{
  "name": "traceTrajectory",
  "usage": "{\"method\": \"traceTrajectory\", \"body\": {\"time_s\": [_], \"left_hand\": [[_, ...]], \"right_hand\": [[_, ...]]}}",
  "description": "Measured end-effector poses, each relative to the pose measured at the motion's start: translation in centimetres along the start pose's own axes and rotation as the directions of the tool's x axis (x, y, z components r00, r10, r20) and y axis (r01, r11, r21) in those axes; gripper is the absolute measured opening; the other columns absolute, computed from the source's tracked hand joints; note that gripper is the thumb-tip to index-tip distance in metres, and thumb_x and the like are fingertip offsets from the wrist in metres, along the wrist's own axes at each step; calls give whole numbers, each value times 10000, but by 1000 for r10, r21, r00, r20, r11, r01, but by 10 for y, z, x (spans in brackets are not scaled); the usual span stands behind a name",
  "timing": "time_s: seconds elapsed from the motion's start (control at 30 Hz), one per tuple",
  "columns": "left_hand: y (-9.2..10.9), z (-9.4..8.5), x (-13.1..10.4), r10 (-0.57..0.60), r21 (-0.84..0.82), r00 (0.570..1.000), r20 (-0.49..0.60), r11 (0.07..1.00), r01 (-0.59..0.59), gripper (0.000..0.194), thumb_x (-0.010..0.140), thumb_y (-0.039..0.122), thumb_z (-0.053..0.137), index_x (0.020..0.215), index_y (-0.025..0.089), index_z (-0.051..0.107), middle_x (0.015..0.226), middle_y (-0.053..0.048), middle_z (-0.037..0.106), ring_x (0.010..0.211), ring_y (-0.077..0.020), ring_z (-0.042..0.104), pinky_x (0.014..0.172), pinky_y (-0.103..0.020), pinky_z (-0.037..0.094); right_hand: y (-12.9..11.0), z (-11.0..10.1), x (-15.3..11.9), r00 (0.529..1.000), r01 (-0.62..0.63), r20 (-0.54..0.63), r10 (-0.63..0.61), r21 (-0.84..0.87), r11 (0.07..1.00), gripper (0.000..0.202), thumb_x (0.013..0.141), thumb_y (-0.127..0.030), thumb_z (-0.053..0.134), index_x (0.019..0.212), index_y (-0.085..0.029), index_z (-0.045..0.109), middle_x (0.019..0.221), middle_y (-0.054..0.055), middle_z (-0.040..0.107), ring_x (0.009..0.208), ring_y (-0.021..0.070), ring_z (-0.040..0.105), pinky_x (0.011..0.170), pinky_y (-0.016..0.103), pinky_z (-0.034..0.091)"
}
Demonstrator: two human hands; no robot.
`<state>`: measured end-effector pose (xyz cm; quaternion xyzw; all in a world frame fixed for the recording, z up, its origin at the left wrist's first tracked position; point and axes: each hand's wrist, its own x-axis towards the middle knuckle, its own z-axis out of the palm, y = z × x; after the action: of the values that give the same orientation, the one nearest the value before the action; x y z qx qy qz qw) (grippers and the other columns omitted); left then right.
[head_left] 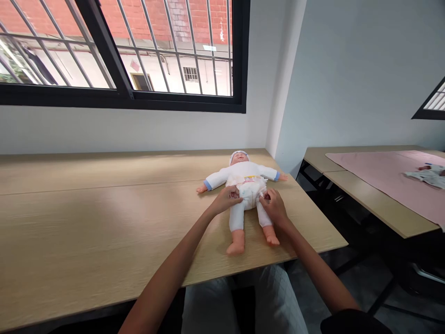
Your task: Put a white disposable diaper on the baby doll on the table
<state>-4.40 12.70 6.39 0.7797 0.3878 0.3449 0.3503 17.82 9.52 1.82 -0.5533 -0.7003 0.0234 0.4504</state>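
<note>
A baby doll in a white outfit with blue cuffs lies on its back on the wooden table, arms spread and feet toward me. Around its hips is a white diaper with a coloured print at the waist. My left hand is closed at the diaper's left edge by the top of the leg, thumb and fingers pinched on it. On the opposite side, my right hand pinches the diaper's edge at the other leg. The fingertips of both hands are partly hidden.
The wooden table runs along the wall below a barred window. Across a gap on the right, a second table carries a pink mat with another clothed doll. My knees are under the table's front edge.
</note>
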Motion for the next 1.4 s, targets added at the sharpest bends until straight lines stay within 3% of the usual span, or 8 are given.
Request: {"method": "traceTrajectory", "body": {"time_s": [0.17, 0.37, 0.5, 0.6, 0.73, 0.87, 1.03, 1.4], "left_hand": [[-5, 1, -1, 31, -62, 999, -25, 998, -32, 305, 689, 424, 704, 660, 168, 543, 661, 22, 510, 664, -132, 461, 635, -263, 363], [-20, 0, 1, -43, -175, 980, -195, 984, 9, 443, 794, 568, 603, 622, 168, 526, 608, 9, 489, 624, -140, 462, 620, -281, 379], [-14, 14, -2, 174, 183, 899, -402, 977, -107, 375, 820, 526, 609, 673, 187, 542, 702, -19, 544, 739, -184, 504, 737, -326, 418], [4, 34, -4, 417, 544, 869, -265, 809, -222, 239, 887, 410, 576, 804, 190, 619, 883, -69, 618, 960, -238, 526, 894, -380, 390], [23, 56, 2, 388, 721, 922, -2, 639, -267, 192, 930, 234, 491, 824, 186, 644, 938, -85, 649, 1040, -253, 521, 965, -431, 327], [28, 64, 13, 252, 778, 967, -19, 612, -145, 179, 915, 214, 489, 825, 157, 633, 866, -114, 655, 1014, -286, 522, 906, -451, 323], [28, 68, 15, 224, 834, 971, -79, 549, -59, 205, 920, 244, 487, 851, 130, 643, 865, -162, 651, 1008, -310, 510, 860, -450, 325], [27, 71, 16, 247, 870, 968, 49, 465, -163, 202, 890, 95, 437, 865, 125, 635, 872, -156, 660, 994, -304, 526, 839, -446, 336]], "right_hand": [[-5, 1, -4, 1000, 1, -28, 3, 116, 993, 224, 858, -411, 542, 759, -213, 507, 781, 43, 559, 801, 223, 504, 768, 361, 426], [-7, 1, -4, 988, -110, -71, 136, 292, 950, 287, 865, -477, 540, 807, -199, 576, 824, 55, 587, 792, 215, 530, 767, 364, 447], [-10, 0, -4, 998, -17, -52, 28, 201, 979, 270, 793, -432, 655, 904, -191, 608, 921, 79, 592, 915, 244, 531, 858, 397, 442], [-8, 1, -3, 1000, -10, -26, 15, 165, 986, 181, 805, -356, 639, 874, -191, 610, 917, 78, 587, 934, 246, 525, 879, 404, 433], [-1, 4, -2, 996, -79, -27, 84, 169, 982, 109, 815, -303, 582, 807, -194, 586, 855, 62, 583, 871, 237, 527, 855, 400, 435], [2, 4, -2, 988, -146, -11, 151, 206, 968, 96, 808, -288, 556, 789, -194, 556, 853, 64, 579, 850, 231, 535, 815, 384, 446], [0, 3, -3, 988, -150, 2, 152, 179, 972, 105, 810, -297, 553, 781, -198, 539, 862, 63, 567, 875, 241, 527, 834, 397, 442], [2, 6, -4, 991, -125, -18, 132, 207, 970, 94, 802, -291, 559, 788, -199, 567, 870, 70, 568, 877, 243, 536, 833, 400, 461]]}}
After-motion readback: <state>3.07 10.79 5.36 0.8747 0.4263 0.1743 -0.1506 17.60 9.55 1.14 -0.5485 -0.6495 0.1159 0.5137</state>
